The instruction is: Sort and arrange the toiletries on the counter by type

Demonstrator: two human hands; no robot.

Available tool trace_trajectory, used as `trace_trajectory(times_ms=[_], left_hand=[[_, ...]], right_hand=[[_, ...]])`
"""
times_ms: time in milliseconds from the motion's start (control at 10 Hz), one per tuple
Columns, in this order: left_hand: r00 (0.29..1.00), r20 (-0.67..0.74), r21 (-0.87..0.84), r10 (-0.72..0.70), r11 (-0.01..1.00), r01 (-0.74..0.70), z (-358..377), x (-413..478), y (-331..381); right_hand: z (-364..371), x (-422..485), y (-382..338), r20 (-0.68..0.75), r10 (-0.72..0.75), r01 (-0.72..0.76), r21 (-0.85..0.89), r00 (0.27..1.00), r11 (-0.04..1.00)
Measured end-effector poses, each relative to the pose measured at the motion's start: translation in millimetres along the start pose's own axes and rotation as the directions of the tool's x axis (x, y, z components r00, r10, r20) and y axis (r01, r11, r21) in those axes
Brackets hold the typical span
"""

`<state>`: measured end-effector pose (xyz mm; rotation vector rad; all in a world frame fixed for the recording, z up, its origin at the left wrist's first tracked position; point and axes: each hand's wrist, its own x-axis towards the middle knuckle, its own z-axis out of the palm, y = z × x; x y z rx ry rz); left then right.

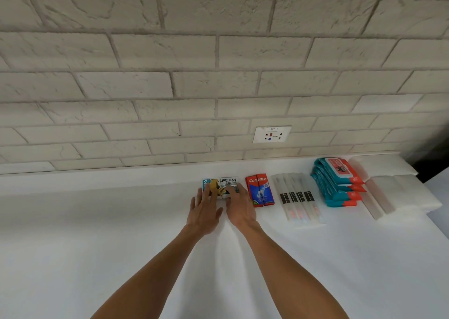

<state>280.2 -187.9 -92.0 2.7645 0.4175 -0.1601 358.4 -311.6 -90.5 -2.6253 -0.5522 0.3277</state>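
White worktop [97, 233] carries a row of toiletries along its far edge, under a pale brick wall [170, 76] with a wall socket [272, 134]. At the left end of the row lies the Cream Silk pack [227, 182]. The left hand [204, 212] rests on its left part and the right hand [239, 209] on its right part, both flat with straight fingers and gripping nothing. Just right of it lie two red Colgate sachets [260, 190] side by side, then toothbrushes [297, 197] sealed in clear wrappers with black labels, then a stack of teal and red wet-wipe packs [336, 180]. Pale translucent packs [401, 192] lie at the far right; their contents are hard to make out. The hands cover the Cream Silk pack's near half, and a gold shape between the fingers is unclear.
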Motion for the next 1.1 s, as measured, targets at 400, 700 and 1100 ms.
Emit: trace_trajectory(times_ms=[400, 700, 1100], left_hand=[[1.000, 0.000, 0.019, -0.016, 1.000, 0.016, 8, 6, -2], [0.999, -0.027, 0.030, -0.024, 0.999, 0.025, 5, 7, 1], [0.998, -0.061, 0.022, -0.007, 1.000, 0.009, -30, -29, 13]], right_hand=[[7, 6, 2, 0.044, -0.029, 0.031, -0.065, 0.999, 0.997], [4, 4, -1, 0.039, -0.026, 0.030, -0.092, 0.999, 0.995], [-44, -42, 10, -0.163, -0.137, 0.112, -0.157, 0.977, 0.981]])
